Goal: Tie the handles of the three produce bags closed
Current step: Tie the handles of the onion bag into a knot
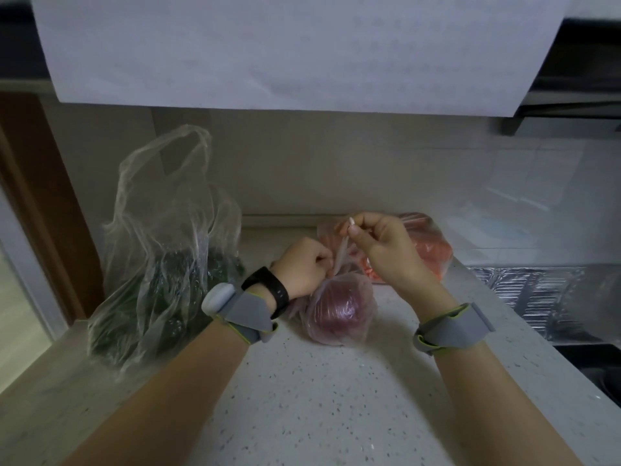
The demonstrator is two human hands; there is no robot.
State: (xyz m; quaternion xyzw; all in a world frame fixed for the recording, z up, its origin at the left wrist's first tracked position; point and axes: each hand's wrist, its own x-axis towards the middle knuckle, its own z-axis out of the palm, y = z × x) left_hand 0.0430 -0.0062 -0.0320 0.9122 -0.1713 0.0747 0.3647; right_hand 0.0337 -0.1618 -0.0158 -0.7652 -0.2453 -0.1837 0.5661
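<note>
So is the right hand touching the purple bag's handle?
Touching: the head view shows the right hand pinching the handle strip rising from the purple bag.

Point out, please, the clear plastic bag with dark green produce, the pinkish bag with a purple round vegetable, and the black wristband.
Clear plastic bag with dark green produce (pixel 158 264): head view, crinkled front wall.
Pinkish bag with purple round vegetable (pixel 339 311): head view, bulging middle.
Black wristband (pixel 268 289): head view, strap top.

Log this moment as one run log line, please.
stage: tying middle bag | left hand: gripping handle | right hand: pulling handle up | green-produce bag: untied
</note>
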